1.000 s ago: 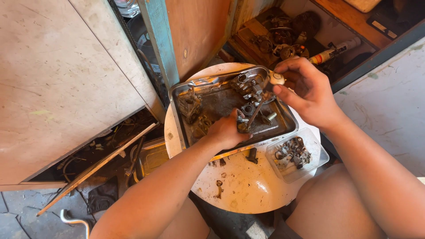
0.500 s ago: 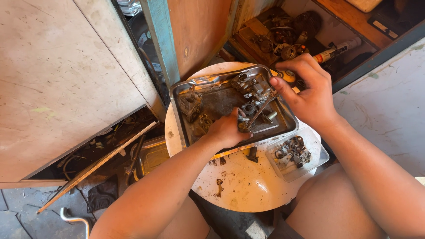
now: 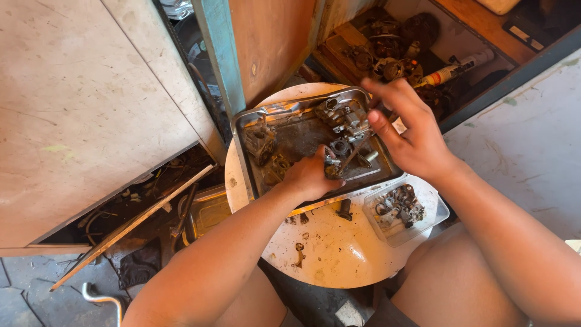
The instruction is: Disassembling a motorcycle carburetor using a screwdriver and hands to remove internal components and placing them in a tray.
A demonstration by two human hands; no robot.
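Cluttered workshop ground surrounds a small round white tabletop [image 3: 339, 254], stained and scattered with rusty bits, seen from above between the person's knees. On its far half lies a dented metal tray [image 3: 242, 130], grimy inside, its right end reaching the tabletop's edge. Inside the tray, toward the far right, sits a greasy carburettor body [image 3: 344, 115]; a second dirty engine part [image 3: 260, 140] rests at the tray's left side.

The left hand [image 3: 311, 175] comes in from the near left and rests in the middle of the tray, its fingers curled and pinching a small metal part [image 3: 334, 158] close to the carburettor body. The right hand [image 3: 411, 130] hovers over the tray's right end, just beside the carburettor body, with its fingers spread and loosely bent; it holds nothing that can be seen.

Near the right of the tray, a clear plastic tub [image 3: 423, 221] holds a heap of small dark rings and washers. A dark bolt [image 3: 345, 209] stands on the tabletop just beside the tray's near edge. Beyond the tray, a wooden compartment holds more rusty engine parts [image 3: 387, 54] and a white tube with an orange band [image 3: 451, 71]. A pale wooden board [image 3: 78, 103] fills the left.
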